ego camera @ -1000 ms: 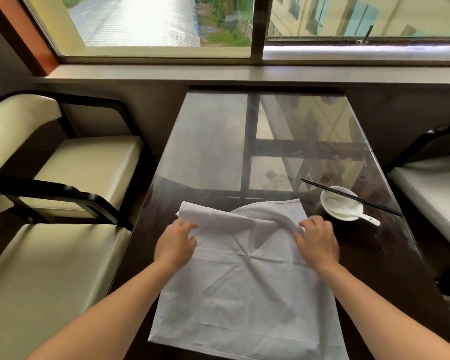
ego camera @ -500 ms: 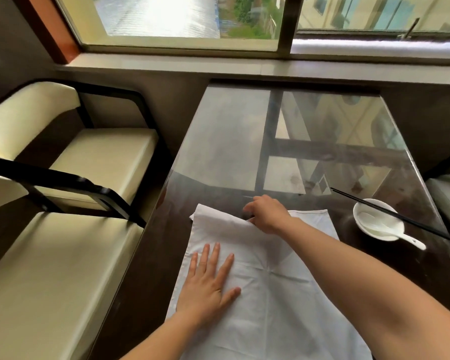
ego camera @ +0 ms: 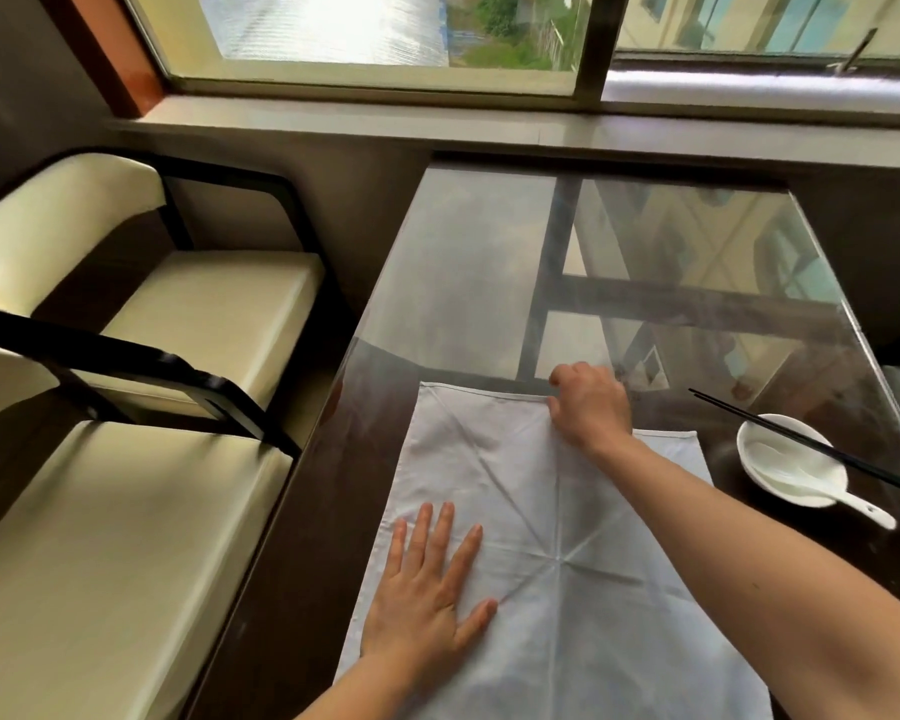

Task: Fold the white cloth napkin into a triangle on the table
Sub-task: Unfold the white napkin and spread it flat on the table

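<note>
Napkin, white and creased in lines radiating from its centre, lies spread flat on the near half of the glass-topped table. At its 8 o'clock, the left hand presses palm-down, fingers spread and released. At its 12 o'clock, the right hand reaches across to the far hem, fingers curled and pinching the napkin's edge. At 2 o'clock from the napkin sits a white bowl holding a white spoon, with black chopsticks laid across its rim. Cream chairs stand at 9 o'clock.
</note>
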